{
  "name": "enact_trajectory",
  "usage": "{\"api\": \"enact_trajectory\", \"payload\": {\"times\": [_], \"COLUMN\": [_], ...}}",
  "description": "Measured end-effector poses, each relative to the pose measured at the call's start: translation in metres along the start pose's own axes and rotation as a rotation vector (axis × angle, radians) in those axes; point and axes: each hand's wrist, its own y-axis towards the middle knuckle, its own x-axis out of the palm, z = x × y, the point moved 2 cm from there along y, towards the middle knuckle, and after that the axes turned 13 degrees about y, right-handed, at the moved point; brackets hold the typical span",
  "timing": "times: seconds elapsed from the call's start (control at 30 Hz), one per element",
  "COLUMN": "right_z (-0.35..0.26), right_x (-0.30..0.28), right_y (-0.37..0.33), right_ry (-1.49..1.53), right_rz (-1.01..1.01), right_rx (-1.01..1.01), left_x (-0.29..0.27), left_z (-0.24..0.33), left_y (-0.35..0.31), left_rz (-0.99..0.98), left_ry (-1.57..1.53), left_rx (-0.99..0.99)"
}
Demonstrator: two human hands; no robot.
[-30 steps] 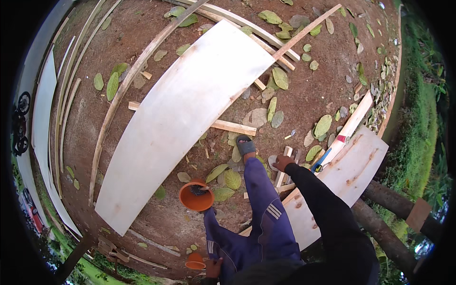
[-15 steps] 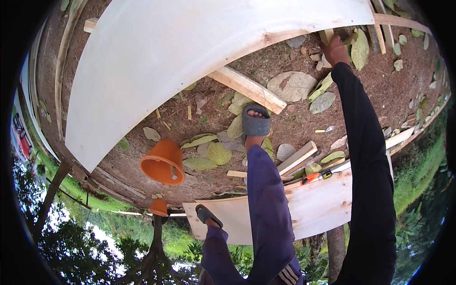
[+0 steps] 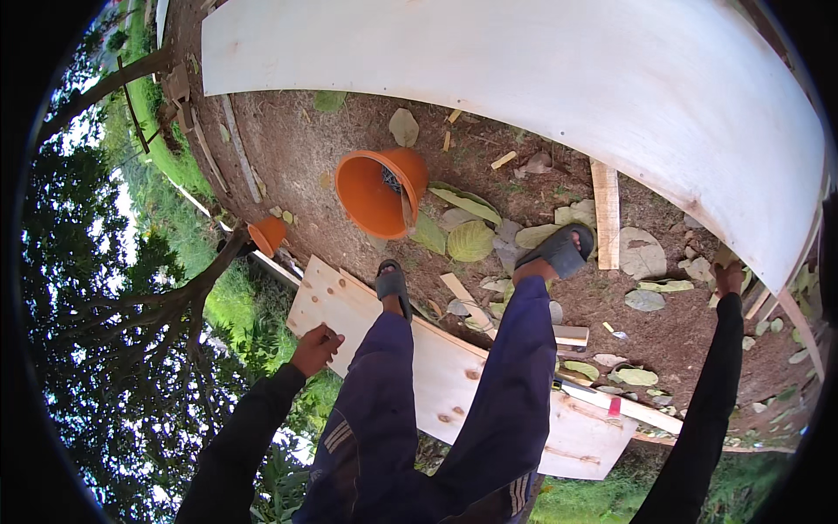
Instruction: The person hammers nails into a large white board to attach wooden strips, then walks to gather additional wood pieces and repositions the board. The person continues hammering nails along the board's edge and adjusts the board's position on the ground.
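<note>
At the far right, my right hand (image 3: 729,278) is closed around the end of a wooden batten (image 3: 724,255) beside the edge of a large pale plywood sheet (image 3: 489,61). The batten mostly disappears beneath the sheet. My left hand (image 3: 317,349) hovers in the lower left, fingers loosely bent and nothing seen in them. Behind it lies a narrower, knotty plywood board (image 3: 419,358). An orange bucket (image 3: 371,196) rests tipped on its side, its mouth toward me. Grey nails (image 3: 391,180) and a stick-like handle (image 3: 407,210) show inside.
Another batten (image 3: 606,214) sticks out from under the sheet beside my sandalled foot (image 3: 559,251). Large leaves (image 3: 471,241) and wood offcuts (image 3: 470,304) litter the soil. A smaller orange bucket (image 3: 267,235) lies near a tree (image 3: 205,284) at the left.
My view has swung to the right, so the bucket and sheet sit differently in it. My left hand has come into view. My right hand stays at the batten by the sheet's edge.
</note>
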Motion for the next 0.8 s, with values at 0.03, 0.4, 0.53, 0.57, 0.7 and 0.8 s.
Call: {"api": "enact_trajectory", "payload": {"times": [0.03,0.4,0.53,0.57,0.7,0.8], "right_z": [-0.003,-0.096,-0.108,-0.102,-0.087,-0.110], "right_x": [-0.012,-0.130,-0.151,-0.165,-0.191,-0.215], "right_y": [-0.002,-0.037,-0.048,-0.068,-0.240,-0.418], "right_ry": [0.173,0.319,0.283,0.097,-0.109,0.132], "right_rz": [-0.116,-0.298,-0.519,-0.627,-0.767,-0.620], "right_rx": [0.218,0.568,0.610,0.677,0.905,1.226], "left_x": [-0.003,-0.079,-0.097,-0.102,-0.119,-0.132], "left_z": [0.007,0.139,0.187,0.192,0.192,0.187], "left_y": [0.029,0.271,0.297,0.304,0.325,0.318], "left_rz": [0.029,0.753,0.792,0.783,0.684,0.527], "left_ry": [-0.088,0.198,0.750,0.774,0.921,0.924], "left_rx": [0.021,0.326,0.379,0.407,0.603,0.856]}}
